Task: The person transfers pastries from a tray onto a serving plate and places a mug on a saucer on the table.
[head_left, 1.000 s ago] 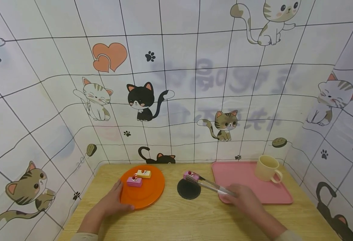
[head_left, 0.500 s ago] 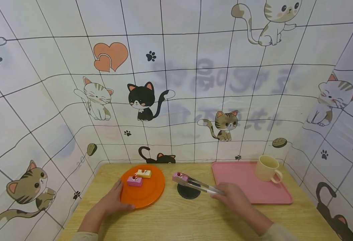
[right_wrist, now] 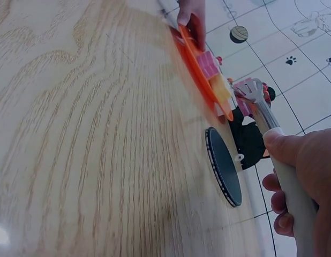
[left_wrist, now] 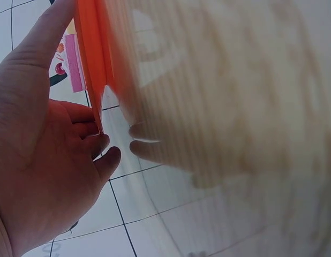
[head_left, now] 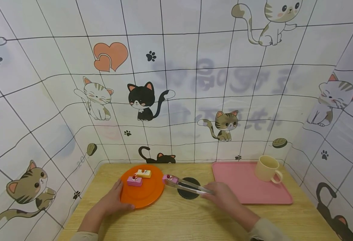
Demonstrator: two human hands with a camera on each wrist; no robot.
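Your right hand (head_left: pixel 223 195) was wrapped round the pale-handled metal tongs (right_wrist: pixel 287 179), thumb pressed along the grip; ahead of it, their tips pinched a pink, block-shaped, cherry-topped toy cake slice (head_left: pixel 172 179) by the near-hand side of the round orange plate (head_left: pixel 152 195). Your left hand (head_left: pixel 111 201) lay spread against that plate's opposite rim, thumb and fingers well apart.

The slice was probably light; you couldn't tell whether it was firm or squashy, but smooth sides might have let it swivel. Its long sides, below the cherry, looked the best hold, under light, even pressure.

Your head view left the slice's height uncertain; the right wrist view showed it raised, partly hidden by the tips, and showed the flat black disc's (right_wrist: pixel 224 167) pale-dotted edge. Only the left wrist view showed your left palm facing the rim.
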